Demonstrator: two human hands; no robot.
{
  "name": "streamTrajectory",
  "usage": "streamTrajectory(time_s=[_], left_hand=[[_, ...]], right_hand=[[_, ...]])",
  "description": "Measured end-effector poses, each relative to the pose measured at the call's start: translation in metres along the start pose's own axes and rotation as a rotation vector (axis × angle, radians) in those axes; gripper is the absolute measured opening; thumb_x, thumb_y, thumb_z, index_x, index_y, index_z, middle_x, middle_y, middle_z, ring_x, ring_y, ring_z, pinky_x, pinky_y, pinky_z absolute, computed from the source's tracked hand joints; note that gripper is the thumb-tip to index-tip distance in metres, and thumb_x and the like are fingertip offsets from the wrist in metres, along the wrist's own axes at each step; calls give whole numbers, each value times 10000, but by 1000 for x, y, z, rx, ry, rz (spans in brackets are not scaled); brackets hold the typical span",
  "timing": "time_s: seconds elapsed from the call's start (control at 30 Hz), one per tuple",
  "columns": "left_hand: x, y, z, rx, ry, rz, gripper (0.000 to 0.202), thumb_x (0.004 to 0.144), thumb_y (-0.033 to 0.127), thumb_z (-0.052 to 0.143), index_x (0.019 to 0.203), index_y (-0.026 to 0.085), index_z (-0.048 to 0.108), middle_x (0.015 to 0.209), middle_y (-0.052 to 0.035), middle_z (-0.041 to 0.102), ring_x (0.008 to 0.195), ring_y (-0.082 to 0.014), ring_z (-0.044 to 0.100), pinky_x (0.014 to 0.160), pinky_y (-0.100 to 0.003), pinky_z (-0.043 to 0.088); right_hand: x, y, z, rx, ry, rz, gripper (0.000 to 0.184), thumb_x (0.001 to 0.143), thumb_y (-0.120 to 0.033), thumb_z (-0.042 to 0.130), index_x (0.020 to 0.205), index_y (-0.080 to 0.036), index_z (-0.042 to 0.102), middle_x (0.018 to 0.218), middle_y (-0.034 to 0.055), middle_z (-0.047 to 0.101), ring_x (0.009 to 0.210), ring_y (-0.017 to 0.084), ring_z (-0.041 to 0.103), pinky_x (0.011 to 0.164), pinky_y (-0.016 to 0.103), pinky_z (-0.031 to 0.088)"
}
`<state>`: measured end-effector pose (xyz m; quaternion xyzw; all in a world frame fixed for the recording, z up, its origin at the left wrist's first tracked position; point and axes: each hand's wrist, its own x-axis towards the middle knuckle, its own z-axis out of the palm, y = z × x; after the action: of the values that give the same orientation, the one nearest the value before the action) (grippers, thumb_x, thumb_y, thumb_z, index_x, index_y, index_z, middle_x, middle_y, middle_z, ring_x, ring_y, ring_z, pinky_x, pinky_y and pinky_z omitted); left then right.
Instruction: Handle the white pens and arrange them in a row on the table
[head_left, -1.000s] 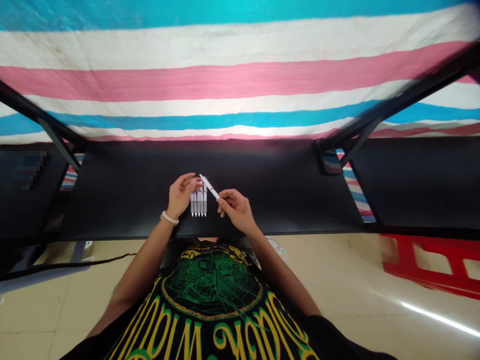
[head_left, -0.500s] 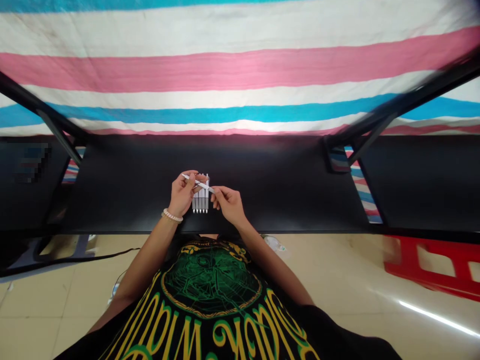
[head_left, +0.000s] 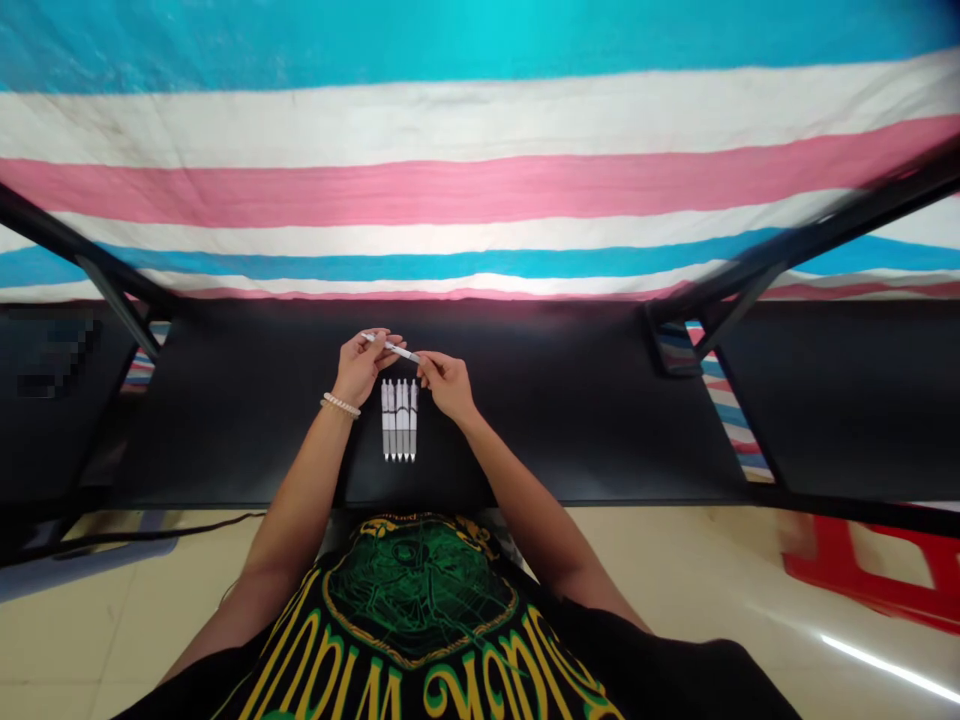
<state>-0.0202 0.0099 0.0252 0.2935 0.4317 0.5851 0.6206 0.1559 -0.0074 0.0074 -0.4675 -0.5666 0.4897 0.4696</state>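
Both hands hold one white pen (head_left: 397, 350) level above the black table (head_left: 562, 400). My left hand (head_left: 360, 365), with a bead bracelet at the wrist, pinches the pen's left end. My right hand (head_left: 445, 382) pinches its right end. Just below the hands, a row of several white pens (head_left: 398, 420) lies side by side on the table, pointing toward me.
A striped pink, white and blue cloth (head_left: 480, 170) hangs behind the table. Black frame bars (head_left: 787, 245) slant at both sides. A red plastic stool (head_left: 870, 570) stands on the tiled floor at the right. A dark cable (head_left: 112, 535) runs at the lower left.
The pen has swung from tilted in my right hand to level between both hands. Both hands moved farther from me, beyond the row of pens.
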Motion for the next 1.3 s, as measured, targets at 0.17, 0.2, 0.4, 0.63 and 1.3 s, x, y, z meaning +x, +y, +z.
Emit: streamTrajectory(time_s=[0.17,0.2,0.4,0.63,1.3], left_hand=[[32,-5,-5,-18,3,26,350,794,378,850,981,146,665,938,-78,761,937,-216,766,901,-389,605],[36,-6,-6,-23,-3,32,354,791,384,852,973,148,662,922,-66,754,933,-215,765,905,-393,603],[42,-12,-8,-41,-23,77,348,804,421,836,950,173,642,887,-21,707,925,-197,748,930,-393,592],[45,-12,-13,-107,-110,39,266,860,379,798,910,183,625,924,-13,686,954,-168,732,923,-324,577],[52,-17,-1,-97,-60,42,239,849,345,814,902,176,655,952,-32,725,973,-167,738,766,-216,565]], right_hand=[[36,16,3,-50,16,-28,319,943,-404,564,1010,-167,767,683,-2,635,530,107,550,542,233,442],[40,18,4,-62,20,-32,315,946,-396,559,1008,-167,766,682,-2,635,528,108,552,539,233,440],[41,24,7,-125,33,-44,322,971,-402,529,1026,-173,748,706,5,638,525,112,546,528,237,433],[37,26,9,-164,62,-42,346,983,-422,529,1060,-173,756,759,30,674,578,126,557,523,236,421],[41,20,7,-154,238,-264,263,941,-362,646,1155,-240,738,1055,65,710,885,186,672,762,303,556]])
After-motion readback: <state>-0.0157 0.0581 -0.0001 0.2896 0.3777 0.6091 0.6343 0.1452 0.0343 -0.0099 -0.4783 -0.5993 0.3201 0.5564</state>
